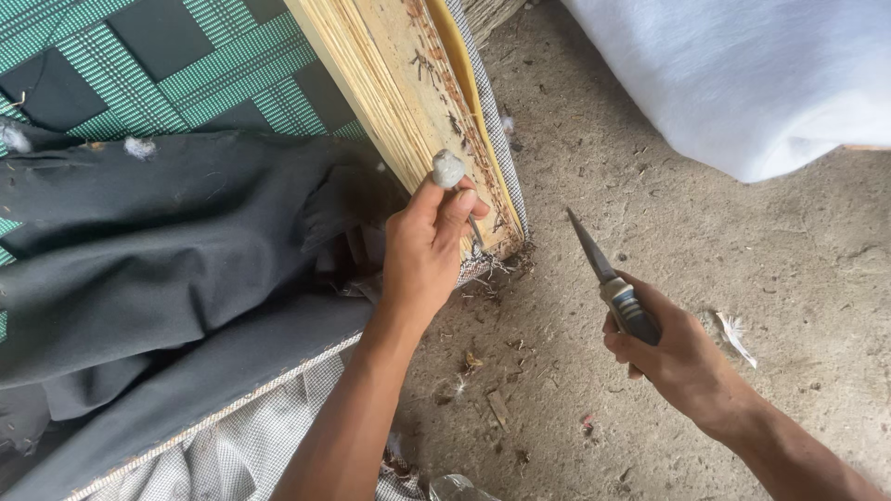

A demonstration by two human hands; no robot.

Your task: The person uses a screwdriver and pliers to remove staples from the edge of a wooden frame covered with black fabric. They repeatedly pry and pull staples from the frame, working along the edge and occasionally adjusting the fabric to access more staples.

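Right hand (682, 357) clenched on the handle of a pointed blade tool (611, 278), tip up and left, hovering over the concrete floor (742, 278), apart from the frame. Left hand (425, 250) pinches a small grey fluff wad (448, 170) between thumb and fingertips, resting against the corner of the wooden frame (413, 93). Grey fabric (167, 250) is peeled back left of that hand, checked cloth (241, 445) beneath. Green webbing (167, 65) sits beyond; white batting (742, 74) top right.

Two bare forearms, left hand (422, 250), right hand (677, 357), sleeveless.
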